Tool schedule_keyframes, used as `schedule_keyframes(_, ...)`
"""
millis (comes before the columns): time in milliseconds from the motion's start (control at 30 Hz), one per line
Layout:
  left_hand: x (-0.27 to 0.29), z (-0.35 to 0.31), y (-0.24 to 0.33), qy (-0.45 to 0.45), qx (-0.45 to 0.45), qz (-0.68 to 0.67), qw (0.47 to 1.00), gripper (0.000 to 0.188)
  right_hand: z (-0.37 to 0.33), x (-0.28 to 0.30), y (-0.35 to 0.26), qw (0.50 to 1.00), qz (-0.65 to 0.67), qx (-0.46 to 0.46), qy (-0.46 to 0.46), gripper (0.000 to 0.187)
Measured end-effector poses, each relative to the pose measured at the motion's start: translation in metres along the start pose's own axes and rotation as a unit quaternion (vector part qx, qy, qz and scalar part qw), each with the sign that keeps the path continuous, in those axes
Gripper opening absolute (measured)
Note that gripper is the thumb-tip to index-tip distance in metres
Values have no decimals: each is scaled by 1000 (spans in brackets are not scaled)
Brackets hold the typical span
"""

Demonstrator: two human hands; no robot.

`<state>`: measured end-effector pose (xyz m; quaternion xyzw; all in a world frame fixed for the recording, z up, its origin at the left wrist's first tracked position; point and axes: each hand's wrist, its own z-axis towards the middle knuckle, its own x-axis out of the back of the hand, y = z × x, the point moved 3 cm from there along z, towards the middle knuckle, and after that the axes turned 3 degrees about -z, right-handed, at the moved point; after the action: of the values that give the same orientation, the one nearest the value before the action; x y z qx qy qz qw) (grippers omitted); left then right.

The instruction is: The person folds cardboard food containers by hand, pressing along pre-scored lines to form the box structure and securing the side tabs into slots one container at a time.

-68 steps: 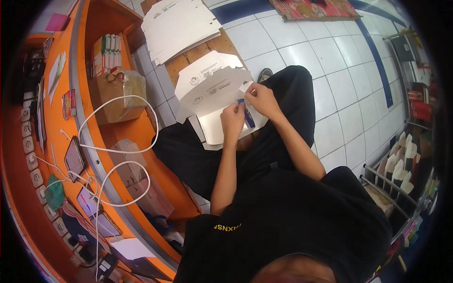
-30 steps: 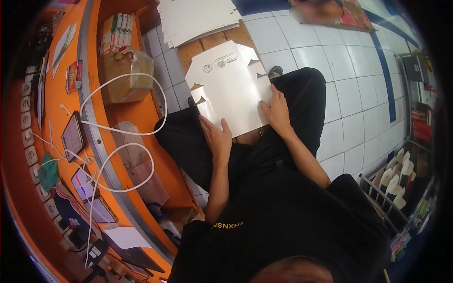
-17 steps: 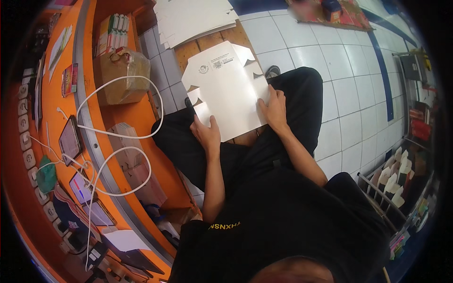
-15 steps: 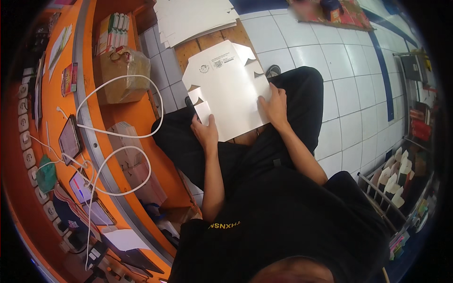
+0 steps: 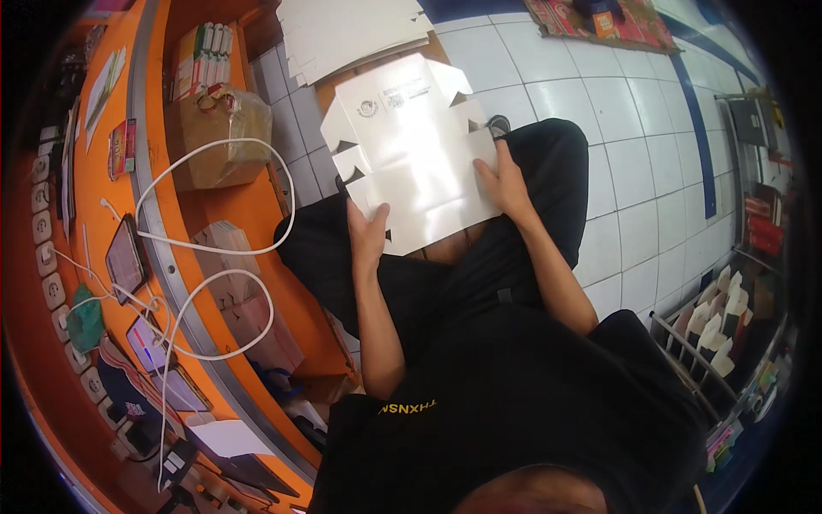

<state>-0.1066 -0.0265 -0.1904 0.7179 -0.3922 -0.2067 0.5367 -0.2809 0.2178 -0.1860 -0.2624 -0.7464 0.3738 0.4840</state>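
Note:
A flat, die-cut white cardboard box blank (image 5: 402,146) lies over my lap, above a wooden bench (image 5: 458,248). Its side flaps and notches show, and a small dark print marks its far end. My left hand (image 5: 368,236) grips the near left edge, thumb on top and fingers out of sight beneath. At the right edge, my right hand (image 5: 507,184) holds the blank the same way. Light glares off the middle of the card.
Beyond the blank rests a stack of white cardboard sheets (image 5: 351,34). An orange counter (image 5: 154,111) with looping white cable (image 5: 294,184) and phones runs along my left; a brown carton (image 5: 223,141) sits in its shelf. To the right is a metal rack (image 5: 698,377) with goods.
The blank has tilted, and more of its near part and side flaps now show flat. My right hand has shifted slightly right, and both hands still hold the edges.

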Motion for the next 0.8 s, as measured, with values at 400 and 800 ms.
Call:
schedule_keyframes(400,-4,31,8,-43,77,212,973,38,12,-3,-2,993,-102,2,-57,55)
schedule_keyframes(800,-44,19,36,43,11,426,904,36,5,-51,-9,957,-260,92,87,29)
